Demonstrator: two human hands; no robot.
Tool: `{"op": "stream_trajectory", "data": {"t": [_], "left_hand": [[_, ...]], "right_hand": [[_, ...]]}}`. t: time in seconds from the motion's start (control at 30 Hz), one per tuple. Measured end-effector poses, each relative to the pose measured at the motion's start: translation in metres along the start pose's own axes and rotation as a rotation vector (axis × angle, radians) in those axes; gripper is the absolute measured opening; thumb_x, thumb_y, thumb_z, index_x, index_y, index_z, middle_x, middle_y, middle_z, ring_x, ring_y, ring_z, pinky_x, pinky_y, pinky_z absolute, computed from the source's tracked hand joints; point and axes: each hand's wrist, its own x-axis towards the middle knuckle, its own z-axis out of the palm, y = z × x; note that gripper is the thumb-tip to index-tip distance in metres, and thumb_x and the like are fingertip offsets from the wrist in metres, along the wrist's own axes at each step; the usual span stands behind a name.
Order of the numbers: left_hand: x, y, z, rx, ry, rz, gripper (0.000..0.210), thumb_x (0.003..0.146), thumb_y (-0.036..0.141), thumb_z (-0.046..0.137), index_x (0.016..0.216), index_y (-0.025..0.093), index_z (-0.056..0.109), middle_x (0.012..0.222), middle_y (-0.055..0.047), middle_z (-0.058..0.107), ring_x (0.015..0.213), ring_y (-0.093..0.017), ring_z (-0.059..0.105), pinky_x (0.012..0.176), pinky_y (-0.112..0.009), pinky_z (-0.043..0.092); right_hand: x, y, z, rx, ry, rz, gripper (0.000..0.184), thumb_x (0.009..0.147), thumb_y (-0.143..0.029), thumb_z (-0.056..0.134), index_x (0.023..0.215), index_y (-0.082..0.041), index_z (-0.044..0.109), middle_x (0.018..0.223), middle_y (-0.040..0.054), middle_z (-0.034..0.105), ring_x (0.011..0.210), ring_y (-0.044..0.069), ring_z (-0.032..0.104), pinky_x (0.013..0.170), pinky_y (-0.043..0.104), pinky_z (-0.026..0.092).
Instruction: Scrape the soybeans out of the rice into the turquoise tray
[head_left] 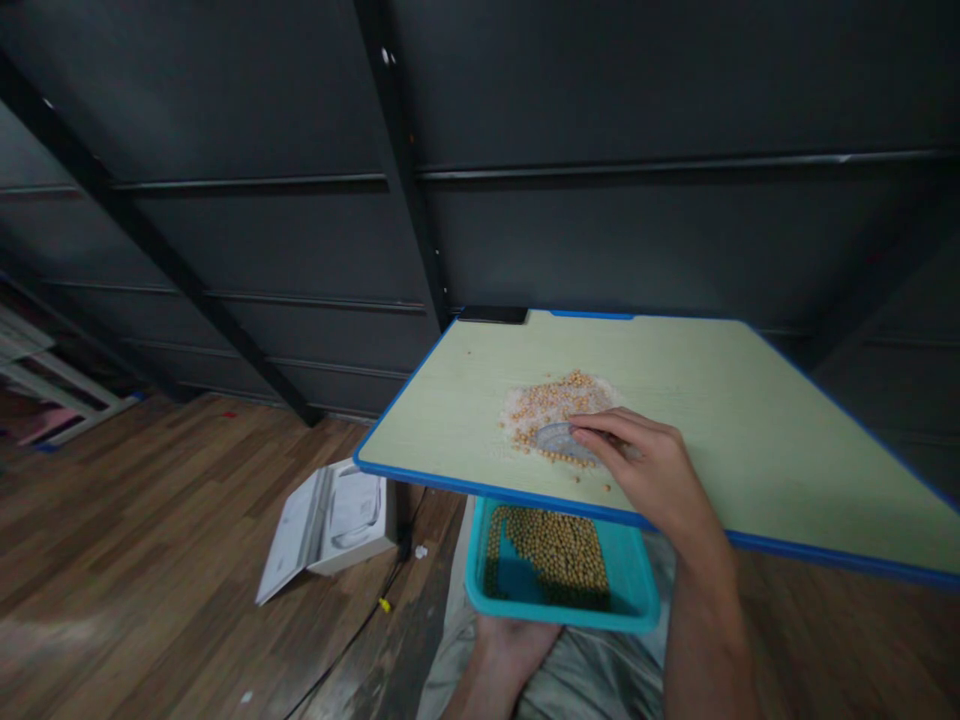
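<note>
My right hand point(641, 455) pinches the edge of a small clear, oval piece that looks like plastic point(556, 438), held low over the tabletop. Around it lie round tan beans point(576, 379), which look like soybeans, scattered through a patch of white grains point(604, 394). A few beans sit near the table's front edge. Below that edge, my left hand point(517, 640) supports a turquoise plastic basket point(562, 612) from underneath, its fingers mostly hidden by the basket. Many more beans point(562, 550) fill much of the basket, with its bottom showing at the left.
The pale green table point(720, 420) has a blue rim and stands against a dark panelled wall point(637, 90). A black flat object point(493, 315) lies at its back left corner. On the wooden floor are an open white box point(352, 515) and a black cable point(360, 625).
</note>
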Motion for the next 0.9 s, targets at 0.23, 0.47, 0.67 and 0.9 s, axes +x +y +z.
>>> {"op": "stream_trajectory", "data": {"t": [0.23, 0.47, 0.67, 0.9], "left_hand": [[0.002, -0.001, -0.001, -0.012, -0.058, 0.017, 0.04, 0.09, 0.039, 0.051, 0.127, 0.032, 0.064, 0.125, -0.005, 0.075, 0.132, -0.032, 0.055, 0.113, -0.058, 0.037], [-0.001, -0.001, 0.013, -0.063, -0.111, -0.01, 0.04, 0.093, 0.042, 0.047, 0.129, 0.034, 0.063, 0.128, -0.004, 0.073, 0.133, -0.029, 0.054, 0.112, -0.057, 0.038], [-0.002, -0.001, 0.011, -0.019, -0.043, -0.005, 0.039, 0.092, 0.038, 0.048, 0.128, 0.033, 0.064, 0.119, -0.004, 0.077, 0.126, -0.03, 0.06, 0.111, -0.057, 0.04], [0.0, -0.002, 0.009, -0.002, -0.025, -0.007, 0.039, 0.092, 0.036, 0.047, 0.126, 0.03, 0.066, 0.123, -0.007, 0.076, 0.131, -0.032, 0.056, 0.113, -0.059, 0.037]], "right_hand": [[0.0, -0.006, 0.001, 0.015, -0.036, -0.007, 0.015, 0.091, -0.021, 0.065, 0.1, -0.027, 0.077, 0.101, 0.0006, 0.078, 0.094, 0.019, 0.07, 0.088, 0.036, 0.053], [0.0, -0.008, 0.0, 0.033, -0.086, 0.0, 0.016, 0.091, -0.022, 0.066, 0.1, -0.028, 0.077, 0.1, -0.0001, 0.078, 0.093, 0.019, 0.071, 0.088, 0.037, 0.053], [0.0, -0.008, 0.0, 0.043, -0.103, 0.013, 0.016, 0.091, -0.02, 0.067, 0.101, -0.027, 0.077, 0.1, -0.0003, 0.078, 0.093, 0.018, 0.071, 0.088, 0.035, 0.053], [-0.001, -0.01, 0.0, 0.074, -0.126, 0.01, 0.017, 0.09, -0.02, 0.068, 0.102, -0.028, 0.077, 0.101, -0.001, 0.078, 0.093, 0.017, 0.071, 0.087, 0.033, 0.053]]}}
